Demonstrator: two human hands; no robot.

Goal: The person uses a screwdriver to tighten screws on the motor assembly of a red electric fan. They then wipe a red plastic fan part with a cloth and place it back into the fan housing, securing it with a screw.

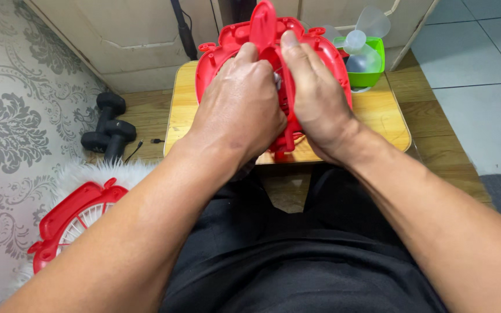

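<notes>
Seemingly mid-assembly, the left hand (240, 110) and right hand (319, 98) both grasp the red fan housing (221, 43) over the small wooden table (384, 116), fingers working its centre, where careful alignment looks needed next.

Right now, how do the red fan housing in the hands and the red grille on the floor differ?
The housing is held upright over the small table by both hands; the grille lies flat, untouched, on white fur. The housing looks larger and more solid; the grille shows white spokes. Both are red plastic.

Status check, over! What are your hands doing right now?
Left hand and right hand both gripping red fan shell over small wooden table. Green bowl with clear fan blade behind. Nothing blocking.
</notes>
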